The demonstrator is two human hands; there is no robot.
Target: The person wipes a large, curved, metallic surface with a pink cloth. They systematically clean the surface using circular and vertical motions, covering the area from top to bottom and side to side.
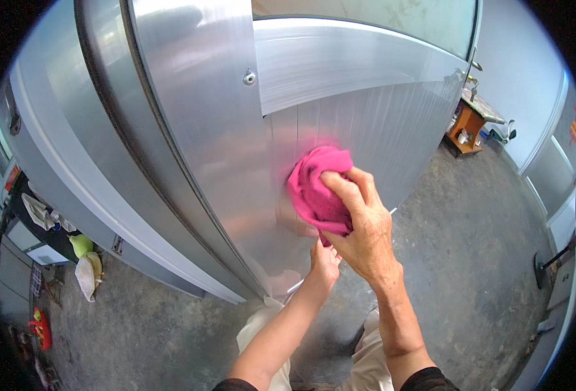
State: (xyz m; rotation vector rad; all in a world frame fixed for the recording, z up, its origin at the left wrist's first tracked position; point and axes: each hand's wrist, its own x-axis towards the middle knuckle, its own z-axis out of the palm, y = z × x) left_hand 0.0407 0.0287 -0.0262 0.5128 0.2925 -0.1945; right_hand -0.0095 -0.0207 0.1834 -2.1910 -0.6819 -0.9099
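My right hand (366, 220) holds a bunched pink cloth (319, 195) against the lower panel (390, 132) of a metal door, its fingers curled over the cloth's right side. My left hand (325, 261) is lower and a little to the left, just under the cloth; a hanging end of the cloth reaches down to its fingers, which are partly hidden. The metal door frame (195, 112) runs down to the left of the cloth, with a small round lock (249, 78) on it. A glass pane (380, 24) is above the panel.
A door handle and hanging keys (473, 92) are at the door's far right edge. Beyond stands a wooden cabinet (468, 122) on the concrete floor (468, 210). At left, bags (86, 269) hang beside a dark counter, and a red basket (43, 330) is lower down.
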